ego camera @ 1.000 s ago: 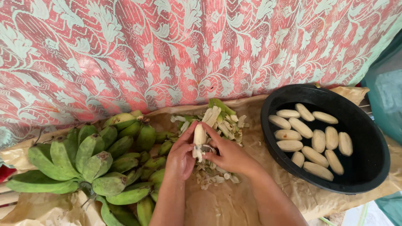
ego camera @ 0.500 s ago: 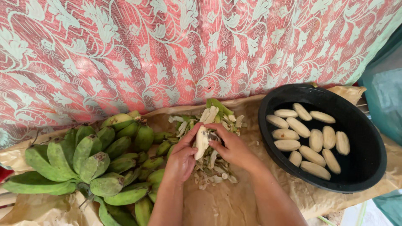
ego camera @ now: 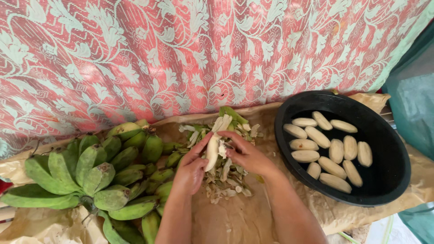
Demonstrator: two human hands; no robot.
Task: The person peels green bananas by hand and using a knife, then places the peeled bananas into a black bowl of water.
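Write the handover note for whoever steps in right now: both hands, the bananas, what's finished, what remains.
Left hand: holds a peeled banana upright over the peel scraps.
Right hand: fingers at the banana's side, by a strip of peel.
Done: about a dozen peeled bananas lie in the black basin to the right.
Left: the green banana bunch on the left of the brown paper is unpeeled.

Brown paper sheet (ego camera: 235, 221) carries green bananas (ego camera: 90, 176), peel scraps (ego camera: 226, 180), black basin (ego camera: 389, 180).
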